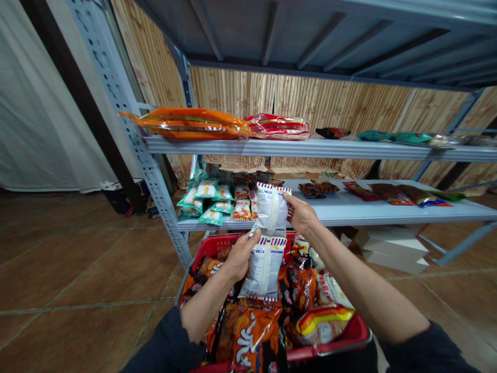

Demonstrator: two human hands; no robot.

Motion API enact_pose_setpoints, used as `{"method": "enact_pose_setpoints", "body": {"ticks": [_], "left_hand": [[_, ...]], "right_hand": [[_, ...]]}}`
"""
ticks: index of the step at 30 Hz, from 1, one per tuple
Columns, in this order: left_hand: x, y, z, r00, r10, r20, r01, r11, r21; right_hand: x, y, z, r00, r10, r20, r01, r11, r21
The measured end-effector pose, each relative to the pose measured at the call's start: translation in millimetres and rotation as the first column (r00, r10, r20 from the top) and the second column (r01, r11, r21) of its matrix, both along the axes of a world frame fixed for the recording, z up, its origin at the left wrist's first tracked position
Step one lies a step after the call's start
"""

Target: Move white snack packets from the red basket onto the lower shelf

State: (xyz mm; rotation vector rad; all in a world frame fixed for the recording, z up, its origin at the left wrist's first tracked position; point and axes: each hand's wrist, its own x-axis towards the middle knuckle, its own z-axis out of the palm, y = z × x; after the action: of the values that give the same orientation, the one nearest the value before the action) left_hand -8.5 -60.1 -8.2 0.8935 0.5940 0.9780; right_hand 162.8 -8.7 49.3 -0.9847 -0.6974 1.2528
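The fingers of the left hand (pixel 238 257) are close together and curl over the lower white packet (pixel 264 270), and they seem to press it from the side. The fingers of the right hand (pixel 298 213) are pressed together too, and their tips (pixel 289 204) touch the right side of the upper white packet (pixel 272 210). I cannot see the thumbs well, so I cannot tell if that hand has a firm pinch.

The two packets, with red and blue stripes at their ends, are up in the air, one above the other. They are over a red basket (pixel 217 243) full of orange snack bags (pixel 256 336). Just past them is a metal shelf (pixel 361 213) with small green and white packets (pixel 205 189) on its left side.

A light hold could let a packet slip, and it would drop into the basket. If the packets rub, the top one could tip off. If a hand swings too far, it could bump the small packets and knock them off the shelf. The full basket could also spill bags on the tile floor (pixel 77 269) if it gets pushed.
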Motion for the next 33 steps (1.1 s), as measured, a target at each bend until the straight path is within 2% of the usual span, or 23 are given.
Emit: {"method": "enact_pose_setpoints", "body": {"ticks": [3, 6, 9, 13, 18, 22, 27, 33], "left_hand": [[1, 1, 0.8, 1.0, 0.01, 0.012, -0.009, 1.0, -0.027], [3, 6, -0.3, 0.997, 0.078, 0.012, -0.078, 0.996, -0.042], [3, 11, -0.8, 0.988, 0.15, 0.043, -0.148, 0.987, -0.058], [3, 15, 2.5, 0.986, 0.151, 0.067, -0.145, 0.986, -0.089], [5, 15, 8.6, 0.993, 0.103, 0.061, -0.092, 0.982, -0.165], [3, 17, 6.7, 0.995, 0.019, 0.098, -0.005, 0.99, -0.143], [1, 20, 0.6, 0.995, 0.065, 0.077, -0.057, 0.993, -0.106], [6, 20, 6.3, 0.987, 0.155, 0.052, -0.145, 0.977, -0.154]], "right_hand": [[2, 2, -0.4, 1.0, 0.023, 0.0, -0.023, 1.0, -0.013], [4, -3, -2.0, 0.984, 0.174, 0.034, -0.173, 0.985, -0.024], [2, -18, -8.1, 0.939, 0.333, 0.086, -0.336, 0.942, 0.023], [-1, -39, -23.7, 0.888, 0.421, 0.183, -0.436, 0.898, 0.053], [1, -47, -41.0, 0.901, 0.38, 0.208, -0.39, 0.921, 0.005], [3, -42, -44.4, 0.925, 0.329, 0.193, -0.342, 0.939, 0.037], [3, -39, -43.0, 0.938, 0.305, 0.163, -0.315, 0.949, 0.035], [2, -44, -45.8, 0.949, 0.283, 0.136, -0.292, 0.955, 0.05]]}}
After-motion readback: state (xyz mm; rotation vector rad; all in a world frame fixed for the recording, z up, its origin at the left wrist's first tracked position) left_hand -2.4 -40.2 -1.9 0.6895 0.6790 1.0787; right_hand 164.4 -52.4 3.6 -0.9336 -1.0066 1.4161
